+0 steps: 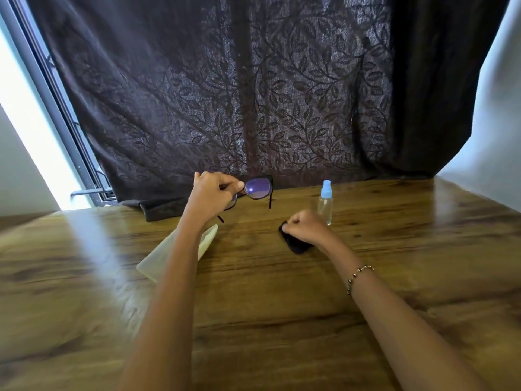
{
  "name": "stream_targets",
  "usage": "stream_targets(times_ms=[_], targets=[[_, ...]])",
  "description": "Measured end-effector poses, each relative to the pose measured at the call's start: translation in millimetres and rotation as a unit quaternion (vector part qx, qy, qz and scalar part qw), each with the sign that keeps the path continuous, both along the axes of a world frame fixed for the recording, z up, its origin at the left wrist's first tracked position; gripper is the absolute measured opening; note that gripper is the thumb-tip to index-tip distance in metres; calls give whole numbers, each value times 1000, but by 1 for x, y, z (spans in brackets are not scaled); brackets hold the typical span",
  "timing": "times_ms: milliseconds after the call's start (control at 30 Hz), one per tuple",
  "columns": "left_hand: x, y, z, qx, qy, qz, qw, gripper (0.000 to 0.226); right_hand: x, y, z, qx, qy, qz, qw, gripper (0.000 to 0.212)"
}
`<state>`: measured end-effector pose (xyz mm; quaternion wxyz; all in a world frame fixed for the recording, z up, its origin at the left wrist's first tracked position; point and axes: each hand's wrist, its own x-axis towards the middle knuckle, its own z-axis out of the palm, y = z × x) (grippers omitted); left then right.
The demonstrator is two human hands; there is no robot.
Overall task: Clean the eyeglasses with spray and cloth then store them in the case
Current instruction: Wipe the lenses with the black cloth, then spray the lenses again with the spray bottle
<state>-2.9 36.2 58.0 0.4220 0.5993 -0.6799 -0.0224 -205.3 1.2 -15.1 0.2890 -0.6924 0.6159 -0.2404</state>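
My left hand (212, 193) holds the dark-framed eyeglasses (258, 188) above the far part of the wooden table (253, 292), gripping the frame at the left lens; the right lens shows a purple glint and the temples hang open. My right hand (306, 225) is closed on a black cloth (296, 244) that rests on the table. A small clear spray bottle (325, 204) with a light blue cap stands upright just behind my right hand. The pale translucent case (158, 259) lies under my left forearm, partly hidden by it.
A dark leaf-patterned curtain (239, 94) hangs behind the table, its hem lying on the far edge. A bright window with a grey frame (56, 108) is at the left, a white wall (493, 122) at the right.
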Motion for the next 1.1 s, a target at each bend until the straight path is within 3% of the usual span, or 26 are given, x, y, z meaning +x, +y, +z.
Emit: stream_targets(times_ms=[67,167,267,367,433,567,667,867,1100], targets=[[0,1,0,1,-6,3,1000,17,-2,0,0,3,46,11,999,26],[-1,4,1,2,-11,-3,1000,18,-1,3,4,-55,18,-10,998,19],[-1,6,3,3,-8,-5,1000,18,1,5,13,-88,-191,-31,977,13],[4,8,6,5,7,-12,1000,17,4,8,20,52,-450,5,892,21],[10,11,9,0,32,-32,999,15,7,11,23,135,-553,49,821,26],[21,15,13,-13,45,-73,996,17,14,15,29,178,-673,104,711,32],[25,17,13,-19,22,-103,994,30,18,20,38,162,-720,127,663,28],[24,16,7,5,18,-155,988,21,22,24,45,119,-757,127,630,16],[23,28,37,-10,-11,-117,993,16,36,32,43,68,-708,139,689,8]])
